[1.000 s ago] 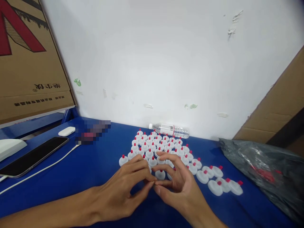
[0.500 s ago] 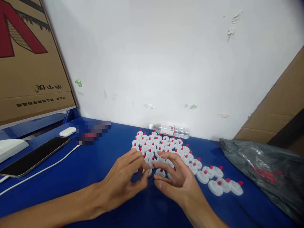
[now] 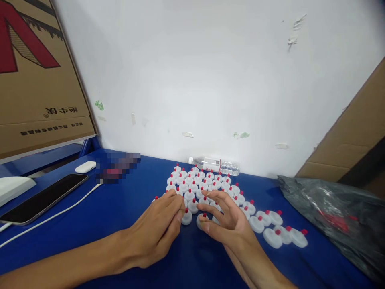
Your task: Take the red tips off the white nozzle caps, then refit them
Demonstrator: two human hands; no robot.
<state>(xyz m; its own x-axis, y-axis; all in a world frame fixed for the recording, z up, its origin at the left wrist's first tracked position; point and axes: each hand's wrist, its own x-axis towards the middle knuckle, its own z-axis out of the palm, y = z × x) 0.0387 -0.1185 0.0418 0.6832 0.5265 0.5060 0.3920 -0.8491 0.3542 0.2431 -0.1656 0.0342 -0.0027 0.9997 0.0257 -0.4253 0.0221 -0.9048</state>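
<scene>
Several white caps with red tips (image 3: 201, 185) stand in tight rows on the blue table (image 3: 120, 208). My left hand (image 3: 159, 230) lies at the near left edge of the rows, its fingers curled together and its thumb and fingertips against one cap (image 3: 187, 218). Beside it, my right hand (image 3: 230, 226) is curved round the neighbouring cap (image 3: 202, 219), thumb on its near side and forefinger on its far side. The other right fingers are spread over the rows.
More caps (image 3: 282, 235) trail off to the right toward a black plastic bag (image 3: 331, 208). A clear water bottle (image 3: 215, 165) lies by the wall. At the left are a phone (image 3: 42, 198), a white cable (image 3: 60, 212), a white case (image 3: 85, 166) and a cardboard box (image 3: 36, 80).
Both hands were pinched together just short of the rows. They have moved forward and down, and the two front caps now sit on the table at the near edge of the rows.
</scene>
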